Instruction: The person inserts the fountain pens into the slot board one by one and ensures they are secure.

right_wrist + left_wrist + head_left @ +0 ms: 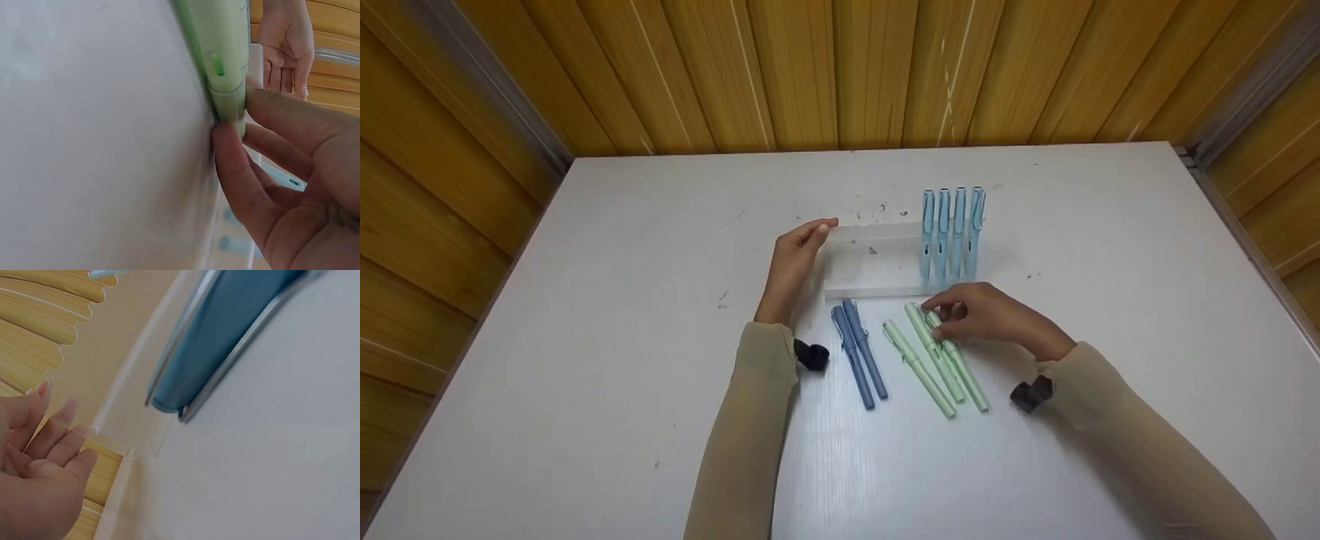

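Note:
My left hand (793, 266) pinches the left end of a clear plastic pen stand (877, 291) between thumb and fingers. In the left wrist view, some fingertips show through the stand's scalloped panel (112, 343). Toward the stand's right end, several light blue pens (943, 225) stand upright in a row. Three light green pens lie in front of it. With thumb and fingers, my right hand (994, 319) pinches the rightmost green pen (966, 375) near its upper end; the right wrist view shows this green pen (222, 50) close up.
Two darker blue pens (861, 360) lie side by side between my forearms, left of the green ones. All of this is on a white table (622, 337). Yellow wood-look panels (810, 75) rise behind the table's far edge.

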{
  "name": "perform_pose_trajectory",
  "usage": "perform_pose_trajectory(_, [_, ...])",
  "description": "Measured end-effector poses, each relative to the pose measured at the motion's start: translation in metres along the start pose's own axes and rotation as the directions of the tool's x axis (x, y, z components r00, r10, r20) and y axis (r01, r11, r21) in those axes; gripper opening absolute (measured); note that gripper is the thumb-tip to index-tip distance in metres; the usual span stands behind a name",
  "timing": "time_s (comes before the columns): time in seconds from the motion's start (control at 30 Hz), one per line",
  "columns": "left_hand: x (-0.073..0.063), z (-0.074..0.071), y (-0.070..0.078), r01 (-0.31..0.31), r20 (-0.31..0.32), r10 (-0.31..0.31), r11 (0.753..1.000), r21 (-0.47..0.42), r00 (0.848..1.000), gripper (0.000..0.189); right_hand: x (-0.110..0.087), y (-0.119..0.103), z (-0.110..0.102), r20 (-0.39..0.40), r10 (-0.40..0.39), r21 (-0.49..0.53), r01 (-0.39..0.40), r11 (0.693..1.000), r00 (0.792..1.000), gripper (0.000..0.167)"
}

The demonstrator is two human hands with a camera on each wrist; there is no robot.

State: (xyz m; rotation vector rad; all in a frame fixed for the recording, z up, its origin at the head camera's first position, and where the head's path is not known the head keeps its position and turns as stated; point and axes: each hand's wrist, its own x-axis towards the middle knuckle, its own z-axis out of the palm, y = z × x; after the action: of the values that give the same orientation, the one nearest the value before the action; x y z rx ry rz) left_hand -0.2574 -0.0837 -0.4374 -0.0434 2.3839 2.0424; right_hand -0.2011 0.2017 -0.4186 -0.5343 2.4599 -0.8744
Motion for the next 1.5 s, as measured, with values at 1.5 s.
perform_pose_trajectory(1.5, [-0.001, 0.0, 0.0, -0.018, 0.005, 0.018, 1.0, -0.009, 1.0, 0.032, 0.0, 0.001, -0.014, 0.063, -0.01, 0.098, 0.004, 0.995, 0.998, 0.035])
